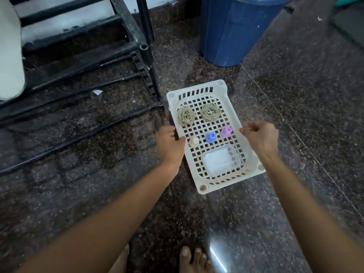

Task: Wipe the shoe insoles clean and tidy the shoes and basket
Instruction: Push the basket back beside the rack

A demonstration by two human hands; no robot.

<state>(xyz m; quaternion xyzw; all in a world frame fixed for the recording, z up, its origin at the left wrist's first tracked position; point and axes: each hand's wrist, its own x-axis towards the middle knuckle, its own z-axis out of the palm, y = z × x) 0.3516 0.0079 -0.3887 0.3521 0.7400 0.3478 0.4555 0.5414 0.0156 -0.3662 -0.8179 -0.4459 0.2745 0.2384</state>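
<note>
Basket (199, 88) rims clasped by left grip (169, 143) and right grip (260, 136); fingers curled

head view, looking down, near floor

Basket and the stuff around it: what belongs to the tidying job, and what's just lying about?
Job: white basket, held by left hand and right hand; two coiled laces; three small bottles; clear box.
Lying about: blue bin; black rack; paper scrap.

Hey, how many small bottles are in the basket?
3 in the basket: cream bottle by the left hand, blue bottle mid-row, purple bottle by the right hand. None seems hidden.
</note>
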